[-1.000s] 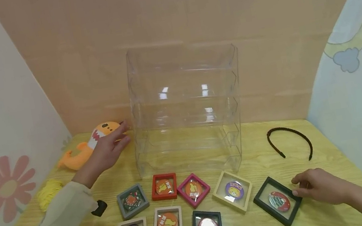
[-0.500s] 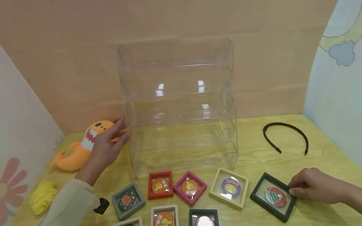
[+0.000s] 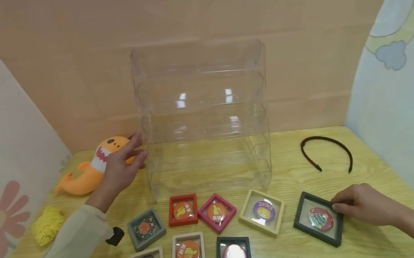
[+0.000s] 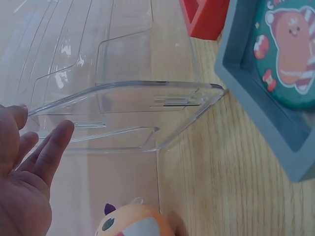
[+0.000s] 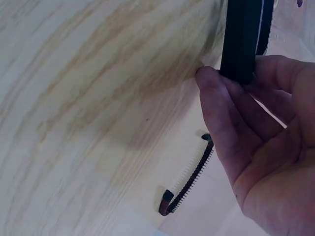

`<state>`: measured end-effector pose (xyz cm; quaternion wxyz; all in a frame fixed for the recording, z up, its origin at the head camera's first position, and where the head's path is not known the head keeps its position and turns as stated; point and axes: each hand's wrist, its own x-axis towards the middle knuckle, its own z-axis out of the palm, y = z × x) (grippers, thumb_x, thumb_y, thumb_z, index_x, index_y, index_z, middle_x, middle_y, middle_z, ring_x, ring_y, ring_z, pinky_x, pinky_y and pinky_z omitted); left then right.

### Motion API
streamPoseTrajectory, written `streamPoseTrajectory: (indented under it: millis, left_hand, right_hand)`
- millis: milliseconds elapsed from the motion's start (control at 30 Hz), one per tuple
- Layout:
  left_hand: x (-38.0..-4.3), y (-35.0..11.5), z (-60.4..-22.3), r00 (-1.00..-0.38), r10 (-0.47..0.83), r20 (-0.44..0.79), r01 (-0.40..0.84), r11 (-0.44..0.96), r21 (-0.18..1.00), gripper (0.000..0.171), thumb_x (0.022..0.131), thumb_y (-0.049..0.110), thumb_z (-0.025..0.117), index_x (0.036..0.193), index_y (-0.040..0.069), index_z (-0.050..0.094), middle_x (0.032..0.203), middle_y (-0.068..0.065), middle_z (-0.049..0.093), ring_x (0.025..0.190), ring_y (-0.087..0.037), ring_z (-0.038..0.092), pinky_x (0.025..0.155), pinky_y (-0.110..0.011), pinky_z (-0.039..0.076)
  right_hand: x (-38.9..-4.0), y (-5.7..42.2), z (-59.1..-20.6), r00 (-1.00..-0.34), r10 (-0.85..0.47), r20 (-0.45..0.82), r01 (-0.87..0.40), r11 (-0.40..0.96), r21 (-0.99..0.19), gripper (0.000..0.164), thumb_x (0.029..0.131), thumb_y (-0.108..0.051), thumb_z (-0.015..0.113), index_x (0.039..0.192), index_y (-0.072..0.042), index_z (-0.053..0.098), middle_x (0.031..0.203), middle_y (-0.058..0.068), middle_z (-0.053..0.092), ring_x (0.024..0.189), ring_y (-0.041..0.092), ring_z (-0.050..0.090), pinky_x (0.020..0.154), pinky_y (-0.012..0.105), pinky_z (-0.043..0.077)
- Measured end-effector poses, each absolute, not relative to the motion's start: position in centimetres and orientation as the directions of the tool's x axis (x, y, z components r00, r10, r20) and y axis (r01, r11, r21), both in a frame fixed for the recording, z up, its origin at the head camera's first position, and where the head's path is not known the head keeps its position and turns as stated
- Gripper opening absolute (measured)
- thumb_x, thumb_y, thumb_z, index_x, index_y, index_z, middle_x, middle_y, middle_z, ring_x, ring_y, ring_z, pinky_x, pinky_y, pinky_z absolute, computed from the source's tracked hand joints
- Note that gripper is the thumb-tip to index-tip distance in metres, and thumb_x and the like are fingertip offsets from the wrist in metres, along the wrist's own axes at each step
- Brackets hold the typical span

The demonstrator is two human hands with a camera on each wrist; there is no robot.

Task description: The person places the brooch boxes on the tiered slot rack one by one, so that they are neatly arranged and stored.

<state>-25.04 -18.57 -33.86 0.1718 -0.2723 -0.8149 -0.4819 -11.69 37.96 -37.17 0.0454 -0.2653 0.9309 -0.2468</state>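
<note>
A clear stepped acrylic display rack (image 3: 205, 115) stands upright at the table's centre. My left hand (image 3: 120, 166) is at its left side, fingers mostly straight with the tips right at the side panel (image 4: 128, 98). In the right wrist view my right hand (image 5: 266, 118) pinches one corner of a black display frame (image 5: 241, 39) between thumb and fingers. The head view shows this black frame (image 3: 300, 220), with a red and green round badge (image 3: 321, 218) inside, tilted slightly off the table beneath my right hand (image 3: 367, 205).
Several framed badges lie before the rack, among them a beige frame (image 3: 282, 217), a red frame (image 3: 170, 212) and a grey frame (image 3: 134, 237). A black headband (image 3: 325, 139) lies at right. An orange plush toy (image 3: 84, 181) and yellow yarn (image 3: 48, 225) are at left.
My right hand has taken hold of the black frame's corner and lifted it a little, slightly to the right. My left fingertips have come up to the rack's side.
</note>
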Motion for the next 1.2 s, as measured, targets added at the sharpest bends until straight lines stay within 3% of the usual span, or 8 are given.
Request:
streamPoseTrajectory:
  millis: [200,367,633,900,1200]
  left_hand:
    - [-25.1,-18.3,-34.1,-0.795,0.276,0.539,0.606,0.367,0.706,0.06,0.091,-0.002,0.059,0.146,0.009,0.037,0.138,-0.022,0.045,0.101,-0.037,0.061,0.064,-0.02,0.056]
    - [-25.0,-18.1,-34.1,-0.791,0.267,0.55,0.611,0.355,0.707,0.059,0.091,-0.003,0.06,0.145,0.009,0.039,0.134,-0.022,0.049,0.1,-0.036,0.061,0.064,-0.019,0.055]
    - [-25.0,-18.1,-34.9,-0.776,0.251,0.578,0.629,0.369,0.684,0.055,0.09,-0.004,0.06,0.142,0.007,0.043,0.126,-0.023,0.055,0.097,-0.036,0.062,0.062,-0.02,0.056]
    - [-24.7,-17.9,-34.7,-0.793,0.248,0.556,0.608,0.364,0.705,0.054,0.091,-0.002,0.06,0.142,0.007,0.044,0.127,-0.022,0.055,0.099,-0.036,0.062,0.064,-0.02,0.056]
    - [-24.6,-17.3,-34.4,-0.816,0.245,0.524,0.578,0.36,0.732,0.053,0.092,0.001,0.06,0.142,0.007,0.043,0.129,-0.022,0.053,0.101,-0.035,0.06,0.065,-0.023,0.056]
  right_hand:
    - [-11.2,38.8,-36.9,-0.875,-0.467,0.126,-0.458,0.716,-0.527,0.013,0.09,-0.003,0.062,0.097,0.006,0.069,0.083,-0.003,0.069,0.07,0.003,0.062,0.05,0.024,0.053]
    - [-11.1,39.3,-36.4,-0.892,-0.409,0.19,-0.439,0.69,-0.576,0.013,0.088,0.001,0.064,0.099,0.005,0.069,0.088,0.0,0.07,0.073,0.005,0.065,0.054,0.024,0.055]
    - [-11.1,39.6,-35.7,-0.945,-0.262,0.195,-0.325,0.689,-0.648,0.014,0.087,0.002,0.066,0.1,0.0,0.071,0.094,-0.004,0.069,0.082,0.001,0.064,0.064,0.02,0.055]
    - [-12.1,39.5,-33.8,-0.957,-0.193,0.218,-0.288,0.735,-0.614,0.013,0.088,-0.006,0.068,0.1,-0.004,0.073,0.094,-0.004,0.07,0.084,0.0,0.062,0.063,0.019,0.054]
    - [-14.0,39.1,-29.7,-0.915,-0.195,0.354,-0.383,0.696,-0.607,0.018,0.085,0.001,0.068,0.103,-0.001,0.073,0.099,-0.016,0.067,0.088,-0.003,0.06,0.066,0.011,0.051]
